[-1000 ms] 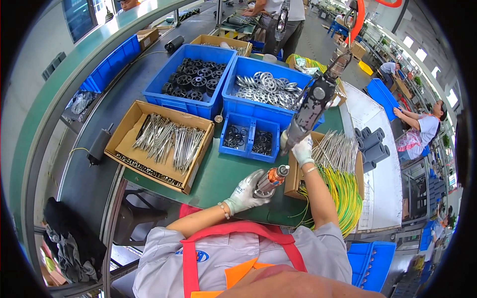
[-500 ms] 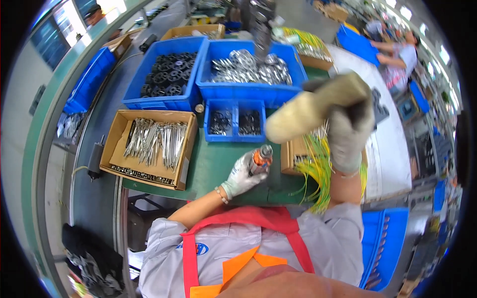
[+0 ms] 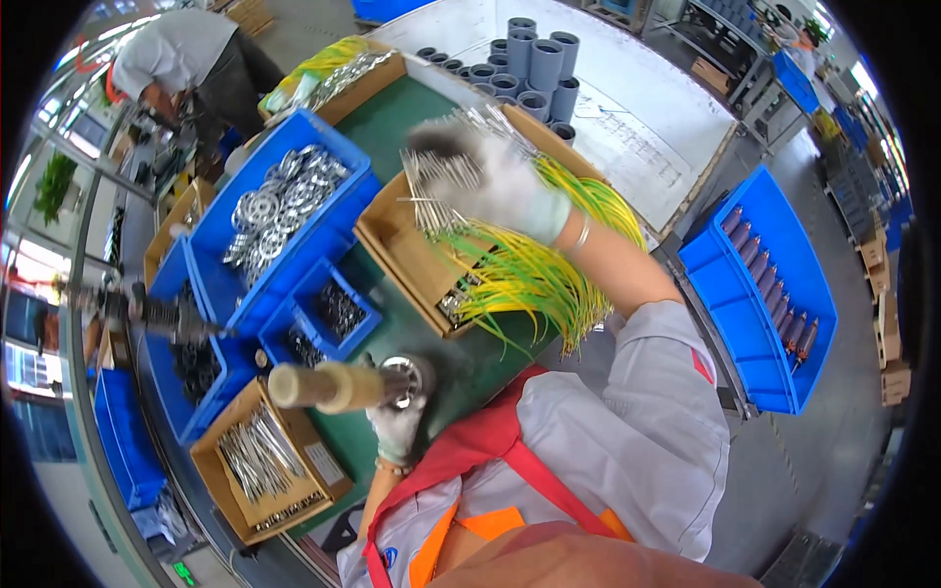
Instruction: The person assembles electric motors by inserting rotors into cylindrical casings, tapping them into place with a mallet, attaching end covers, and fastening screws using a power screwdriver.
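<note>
My gloved left hand [image 3: 397, 429] is closed around an upright part whose silver ring-shaped top [image 3: 405, 380] faces me; its body is mostly hidden by the hand. Right beside that top is a pale, thick mallet-like cylinder [image 3: 338, 386] with a brownish end. I cannot tell whether the two touch. Over a cardboard box [image 3: 394, 245], my gloved right hand [image 3: 505, 191] reaches among thin silver rods [image 3: 436, 201] joined to yellow-green wires [image 3: 554, 279]. Its fingers are blurred and partly lost among the rods, so their grip is unclear.
A blue bin [image 3: 338, 157] holds silver discs; small blue trays [image 3: 368, 318] hold dark parts. Another cardboard box [image 3: 328, 470] contains metal rods. Grey tubes [image 3: 546, 64] stand on a white surface. At right is a blue bin [image 3: 765, 206] of cylindrical parts. Another person [image 3: 186, 59] bends at far left.
The view has swung to the right. My right hand has let go of the pale mallet-like cylinder and moved to the wired rods. The cylinder is now beside my left hand, where a silver ring-shaped top shows.
</note>
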